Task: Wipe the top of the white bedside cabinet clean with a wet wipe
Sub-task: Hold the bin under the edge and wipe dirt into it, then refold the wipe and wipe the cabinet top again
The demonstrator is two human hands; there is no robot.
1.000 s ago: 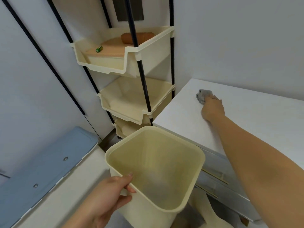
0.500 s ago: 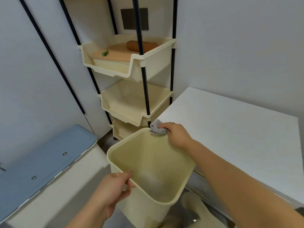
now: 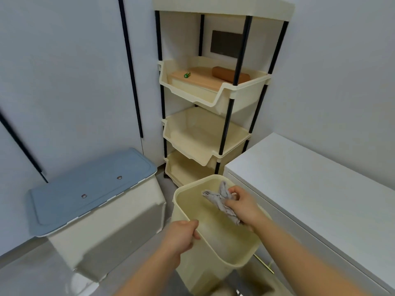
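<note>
The white bedside cabinet (image 3: pixel 310 189) stands at the right, its flat top bare. A crumpled grey wet wipe (image 3: pixel 220 199) hangs over the open mouth of a cream waste bin (image 3: pixel 188 210), pinched in my right hand (image 3: pixel 243 206). My left hand (image 3: pixel 180 236) grips the bin's near rim, holding the bin tilted next to the cabinet's left front corner.
A cream tiered shelf rack (image 3: pixel 213 133) with black posts stands behind the bin, holding a brown roll (image 3: pixel 229 74) and a small green item (image 3: pixel 187 75) on a wooden board. A storage box with a blue lid (image 3: pixel 89 189) sits at the left. A gold drawer handle (image 3: pixel 265 264) shows on the cabinet front.
My right hand carried the wipe off the cabinet top, across its left edge, to over the bin's inside. The view tilted up and the bin sits lower in frame.
</note>
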